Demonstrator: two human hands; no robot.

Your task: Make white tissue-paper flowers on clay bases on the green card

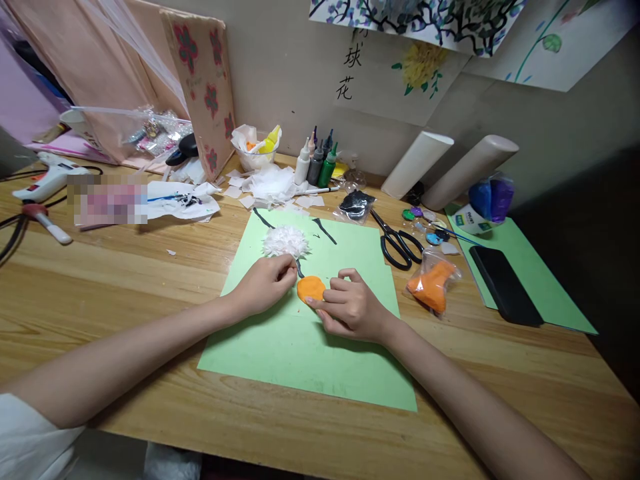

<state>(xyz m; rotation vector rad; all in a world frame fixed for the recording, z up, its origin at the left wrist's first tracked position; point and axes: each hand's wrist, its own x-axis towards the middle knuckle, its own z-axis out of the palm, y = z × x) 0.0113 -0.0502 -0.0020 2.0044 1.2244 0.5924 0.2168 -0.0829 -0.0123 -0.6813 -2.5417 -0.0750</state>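
Note:
A light green sheet of paper lies on the table, with a white ruffled paper pompom and black clay strips on it. Just below the pompom, my left hand is closed, its fingertips beside a short black strip; what they pinch, if anything, is hidden. A flat orange clay disc lies on the green paper at the end of this strip. Touching its lower right edge is the outstretched index finger of my right hand. The other right fingers are bent and grip nothing visible.
Black-handled scissors and bagged orange clay lie right of the paper. Paint bottles, a plastic bowl and white scraps stand behind. A glue gun is left; a black phone-like slab is right.

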